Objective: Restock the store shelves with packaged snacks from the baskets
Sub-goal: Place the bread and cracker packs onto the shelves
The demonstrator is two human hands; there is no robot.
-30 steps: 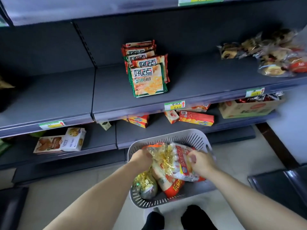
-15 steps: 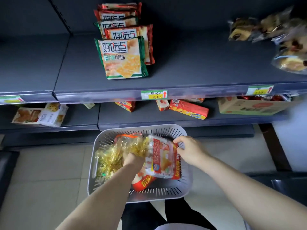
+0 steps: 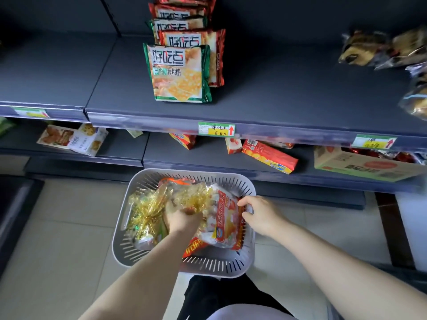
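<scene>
A grey slotted basket sits on the floor below the shelves, holding gold-wrapped snack bags and a clear red-and-white snack pack. My left hand reaches into the basket and grips the left side of that pack among the gold wrapping. Its right edge is pinched by my right hand. An orange pack lies underneath. On the dark middle shelf stands a row of green and red cracker packs.
Clear bags of pastries lie at the shelf's right end. The lower shelf carries red boxes, a cardboard carton and white biscuit boxes. Price tags line the shelf edge. Tiled floor surrounds the basket.
The view has dropped and moved closer to the shelves. Both hands have stayed on the red-and-white pack in the basket; the left hand has shifted lower on it.
</scene>
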